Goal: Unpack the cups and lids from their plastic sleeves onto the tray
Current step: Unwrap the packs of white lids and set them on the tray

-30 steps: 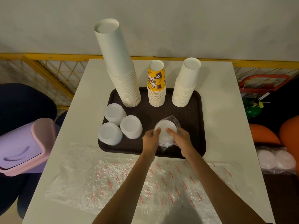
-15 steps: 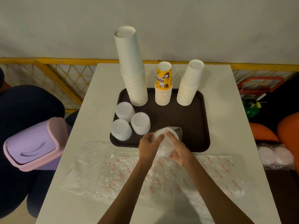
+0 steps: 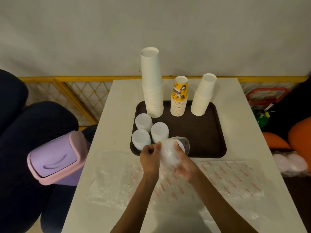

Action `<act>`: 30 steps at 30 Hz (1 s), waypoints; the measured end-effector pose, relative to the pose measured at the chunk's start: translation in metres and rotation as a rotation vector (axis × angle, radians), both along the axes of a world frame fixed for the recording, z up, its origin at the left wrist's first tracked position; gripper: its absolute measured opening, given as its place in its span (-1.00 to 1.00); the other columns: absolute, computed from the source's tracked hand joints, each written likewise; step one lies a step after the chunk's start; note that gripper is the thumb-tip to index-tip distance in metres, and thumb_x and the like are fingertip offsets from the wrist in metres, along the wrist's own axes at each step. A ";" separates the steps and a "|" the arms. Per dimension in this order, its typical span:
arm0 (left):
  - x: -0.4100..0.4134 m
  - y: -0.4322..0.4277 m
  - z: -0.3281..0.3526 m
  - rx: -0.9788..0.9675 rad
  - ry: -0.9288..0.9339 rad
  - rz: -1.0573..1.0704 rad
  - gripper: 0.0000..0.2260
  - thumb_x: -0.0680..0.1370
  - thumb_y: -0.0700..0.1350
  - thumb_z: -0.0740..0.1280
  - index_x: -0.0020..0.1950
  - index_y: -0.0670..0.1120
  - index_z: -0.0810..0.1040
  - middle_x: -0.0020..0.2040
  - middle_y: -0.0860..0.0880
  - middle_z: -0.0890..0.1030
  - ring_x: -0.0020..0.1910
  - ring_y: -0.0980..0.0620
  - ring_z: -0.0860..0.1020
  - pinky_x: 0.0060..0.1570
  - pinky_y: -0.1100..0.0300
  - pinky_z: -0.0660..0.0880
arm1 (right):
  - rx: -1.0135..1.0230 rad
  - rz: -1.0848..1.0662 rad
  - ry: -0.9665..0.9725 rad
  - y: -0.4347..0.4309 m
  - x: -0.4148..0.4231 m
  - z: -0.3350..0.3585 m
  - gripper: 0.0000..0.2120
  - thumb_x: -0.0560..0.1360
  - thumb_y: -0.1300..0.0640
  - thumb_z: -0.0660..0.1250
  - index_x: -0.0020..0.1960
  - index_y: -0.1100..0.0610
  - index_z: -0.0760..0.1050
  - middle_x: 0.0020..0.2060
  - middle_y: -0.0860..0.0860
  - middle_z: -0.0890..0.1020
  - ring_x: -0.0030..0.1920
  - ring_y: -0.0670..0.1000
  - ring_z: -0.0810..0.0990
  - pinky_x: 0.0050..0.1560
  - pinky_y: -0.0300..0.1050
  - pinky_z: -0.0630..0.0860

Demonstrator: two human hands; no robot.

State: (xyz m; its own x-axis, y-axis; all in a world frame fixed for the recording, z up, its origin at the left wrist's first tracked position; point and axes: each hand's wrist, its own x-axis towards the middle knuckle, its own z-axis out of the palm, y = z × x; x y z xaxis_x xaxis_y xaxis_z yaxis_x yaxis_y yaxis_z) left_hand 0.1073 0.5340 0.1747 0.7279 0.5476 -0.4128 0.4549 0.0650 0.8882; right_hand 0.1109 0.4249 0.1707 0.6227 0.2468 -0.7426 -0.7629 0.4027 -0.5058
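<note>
Over the tray's near edge: the sleeved lid stack [image 3: 170, 153] lies on its side between both hands, just right of the loose lid stacks. Whether it rests on the rim cannot be told.
Long axis: it runs from the person's side away and to the right. The far end, where the plastic sleeve [image 3: 186, 145] bulges clear, points over the tray [image 3: 207, 132].
Left hand [image 3: 149, 157]: the fingers are curled, and their tips pinch the plastic on the stack's left side.
Right hand [image 3: 186, 167]: it cups the stack from below and the right with curled fingers, and one digit lies straight along the top.
Cup stacks: three stand upright along the tray's far side, a tall white stack [image 3: 152, 84], a yellow printed stack [image 3: 179, 98] and a shorter white stack [image 3: 202, 96].
Loose lid stacks: three are bunched at the tray's left, the far lid stack [image 3: 143, 122], the right lid stack [image 3: 159, 132] and the near lid stack [image 3: 140, 139].
In the way: the near lid stack sits just beside the left hand's knuckles, and the right lid stack is just beyond the fingertips.
Table [image 3: 117, 115]: it is white, with flattened clear wrappers [image 3: 227, 175] printed in red lying under the forearms.
Around: a purple bin [image 3: 55, 158] with a pink rim stands left of the table. A bag of more lids [image 3: 289, 163] lies off the table to the right. A yellow railing [image 3: 84, 79] runs behind.
</note>
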 end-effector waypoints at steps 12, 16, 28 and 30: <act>-0.009 0.005 0.019 0.199 -0.107 -0.083 -0.82 0.59 -0.11 0.28 -0.12 -0.21 0.50 -0.22 -0.03 0.54 -0.29 0.13 0.47 -0.25 0.40 0.40 | 0.054 -0.039 -0.067 0.007 -0.014 0.024 -0.59 0.32 -0.16 0.32 0.01 0.11 0.48 -0.07 0.09 0.59 -0.08 0.07 0.58 0.04 0.04 0.48; -0.005 0.008 0.025 0.258 -0.164 -0.097 -0.83 0.60 -0.15 0.26 -0.14 -0.22 0.45 -0.30 0.02 0.47 -0.33 0.15 0.43 -0.36 0.49 0.36 | 0.244 -0.152 0.027 0.002 -0.008 0.031 -0.20 0.16 -0.14 0.52 0.26 0.22 0.37 0.13 0.24 0.59 0.14 0.20 0.58 0.27 0.13 0.44; -0.004 0.010 0.039 0.052 -0.162 -0.157 -0.76 0.65 -0.03 0.10 0.02 -0.13 0.49 -0.16 0.00 0.53 -0.12 0.03 0.51 -0.01 0.04 0.52 | 0.346 -0.222 -0.051 0.004 -0.004 0.046 -0.05 0.00 -0.10 0.64 0.27 0.15 0.33 0.10 0.23 0.56 0.12 0.25 0.54 0.08 0.24 0.53; -0.003 0.009 0.050 -0.063 -0.172 -0.149 -0.71 0.64 0.06 0.07 0.09 -0.08 0.48 -0.11 0.02 0.55 -0.07 0.04 0.54 0.03 0.06 0.53 | 0.300 -0.195 -0.104 0.003 -0.002 0.048 0.06 -0.23 -0.15 0.68 0.18 0.13 0.39 0.08 0.17 0.57 0.07 0.17 0.57 0.08 0.15 0.54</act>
